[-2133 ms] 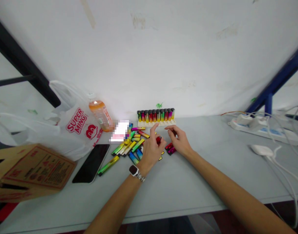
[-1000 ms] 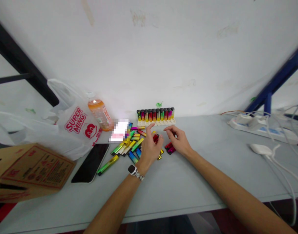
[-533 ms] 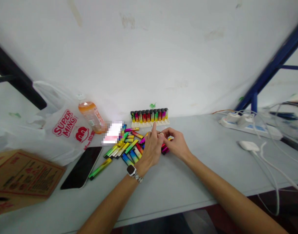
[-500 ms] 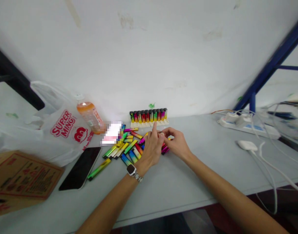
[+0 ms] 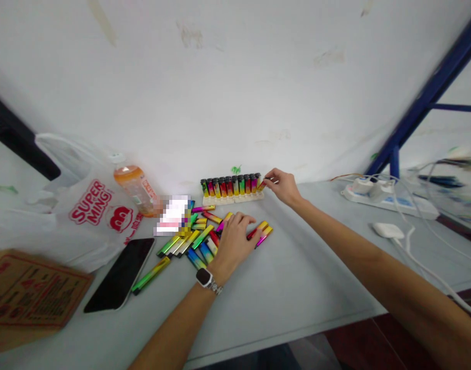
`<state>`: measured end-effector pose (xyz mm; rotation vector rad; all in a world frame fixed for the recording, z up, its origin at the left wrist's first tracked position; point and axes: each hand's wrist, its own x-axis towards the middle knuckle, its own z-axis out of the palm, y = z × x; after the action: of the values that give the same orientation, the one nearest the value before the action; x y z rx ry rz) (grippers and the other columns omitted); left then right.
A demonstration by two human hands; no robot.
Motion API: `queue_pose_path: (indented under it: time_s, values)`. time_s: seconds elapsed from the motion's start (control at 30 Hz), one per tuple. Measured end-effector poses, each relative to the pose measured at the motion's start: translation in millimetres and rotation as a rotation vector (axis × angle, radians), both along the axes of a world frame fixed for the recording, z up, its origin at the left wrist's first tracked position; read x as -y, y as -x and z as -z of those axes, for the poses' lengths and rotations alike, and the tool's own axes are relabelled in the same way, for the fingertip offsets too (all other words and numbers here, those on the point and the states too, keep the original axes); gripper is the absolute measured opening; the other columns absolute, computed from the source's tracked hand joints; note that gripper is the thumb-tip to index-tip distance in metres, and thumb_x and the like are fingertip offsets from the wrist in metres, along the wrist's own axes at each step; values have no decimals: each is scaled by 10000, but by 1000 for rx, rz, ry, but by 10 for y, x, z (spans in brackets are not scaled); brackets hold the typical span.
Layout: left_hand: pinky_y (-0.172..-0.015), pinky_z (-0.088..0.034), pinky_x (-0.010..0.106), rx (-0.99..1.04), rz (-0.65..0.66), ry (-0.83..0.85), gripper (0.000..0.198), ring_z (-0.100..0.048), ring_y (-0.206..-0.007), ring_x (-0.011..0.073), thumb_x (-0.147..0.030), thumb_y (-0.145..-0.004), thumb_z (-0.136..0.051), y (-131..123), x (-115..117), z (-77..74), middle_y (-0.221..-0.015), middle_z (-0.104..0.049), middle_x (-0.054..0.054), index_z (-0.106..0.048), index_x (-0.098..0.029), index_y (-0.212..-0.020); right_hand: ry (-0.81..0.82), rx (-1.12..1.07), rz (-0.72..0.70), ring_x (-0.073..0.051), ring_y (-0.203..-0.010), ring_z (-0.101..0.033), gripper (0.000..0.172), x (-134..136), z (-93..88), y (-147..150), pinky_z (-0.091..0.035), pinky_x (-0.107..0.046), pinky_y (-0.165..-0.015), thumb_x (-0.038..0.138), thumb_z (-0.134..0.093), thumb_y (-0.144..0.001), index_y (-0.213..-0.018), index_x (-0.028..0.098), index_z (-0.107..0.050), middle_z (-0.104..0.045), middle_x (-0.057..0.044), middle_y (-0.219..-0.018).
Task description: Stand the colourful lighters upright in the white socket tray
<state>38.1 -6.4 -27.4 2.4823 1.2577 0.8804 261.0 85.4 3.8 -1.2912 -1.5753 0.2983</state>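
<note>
Several colourful lighters [image 5: 231,186] stand upright, dark tops up, in a row in a white rack [image 5: 235,199] against the wall. At the row's right end my right hand [image 5: 284,186] pinches a red and yellow lighter [image 5: 262,184], tilted, by its dark top. My left hand [image 5: 237,237], a watch [image 5: 203,277] on its wrist, rests over the loose lighters, fingers apart and holding nothing visible. Around it lie loose lighters: a green one [image 5: 203,237], a blue one [image 5: 197,258], and a magenta one [image 5: 264,237] by the thumb. Some are hidden under the palm.
At the left are a carton [image 5: 35,298], a white plastic bag [image 5: 85,216], an orange drink bottle [image 5: 137,190], a black phone [image 5: 122,275] and a blurred-out bright screen [image 5: 173,215]. A power strip [image 5: 392,198], charger [image 5: 388,230] and white cables lie at the right.
My right hand has moved up and right from beside my left hand to the rack's right end, with a lighter in it. My left hand has spread over the loose lighters. The view has shifted slightly.
</note>
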Motion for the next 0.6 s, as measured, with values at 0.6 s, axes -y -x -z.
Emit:
queue_pose_path:
  time_s: [0.6]
  values:
    - [-899,-361,415,-267,-118,0,248,-572,-1028,271,-401,-957,-540,-1,-106,-26,-1000,-701,74,-697,-210,-937,89,241,-124,-160,-655,-627,86,-383,-94,-134,-475,-275,-671,188,-661,-759,-766,143,-733,-719,-35,-693]
